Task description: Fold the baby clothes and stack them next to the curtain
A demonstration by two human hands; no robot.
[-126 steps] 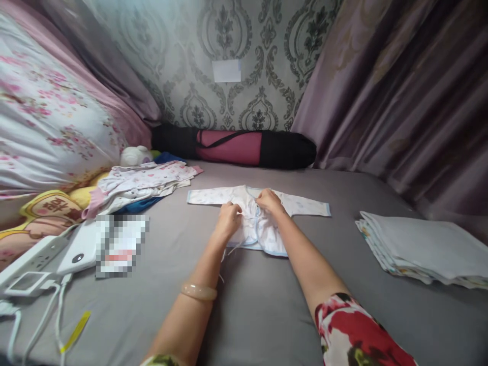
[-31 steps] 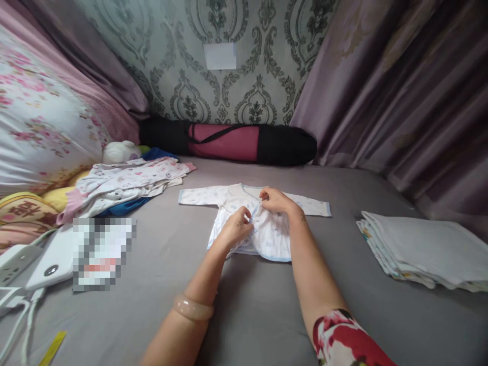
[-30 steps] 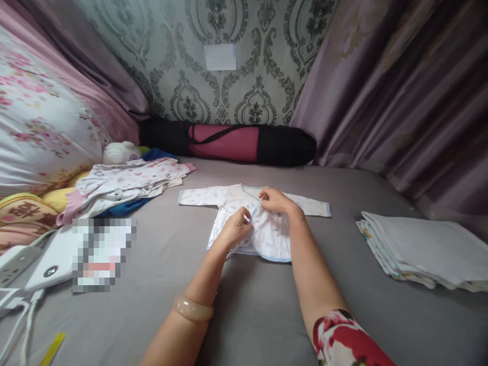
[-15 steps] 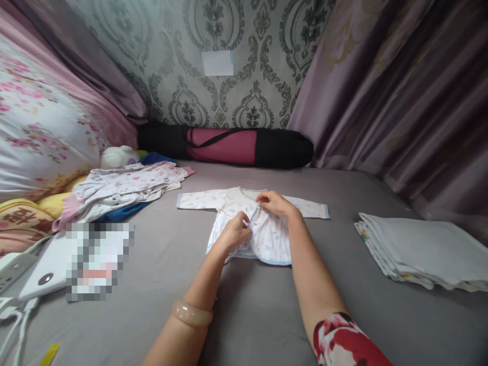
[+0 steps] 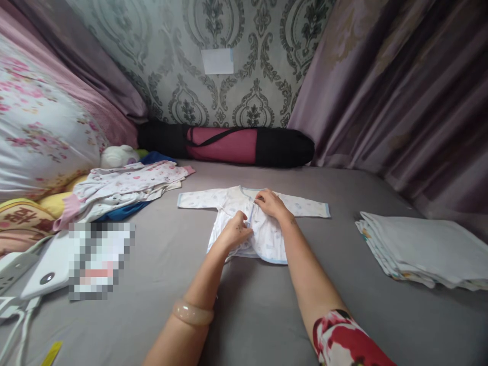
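Note:
A small white baby shirt (image 5: 267, 239) with pale blue print and blue trim lies spread on the grey sheet, its sleeves stretched out to both sides. My left hand (image 5: 237, 232) is at the middle of the shirt front, fingers curled on the blue-edged opening. Higher up, near the neckline, my right hand (image 5: 271, 204) pinches the same front edge between thumb and fingers. The fingertips partly hide the cloth they hold.
On the left lie a pile of baby clothes (image 5: 125, 185), a white device (image 5: 49, 269) with cables and a floral pillow (image 5: 41, 122). Folded white cloths (image 5: 423, 249) rest at right. A black and maroon long bag (image 5: 224, 146) lies along the wall.
My right hand has moved slightly left and up along the shirt's front edge, laying it flatter. My left hand has hardly moved.

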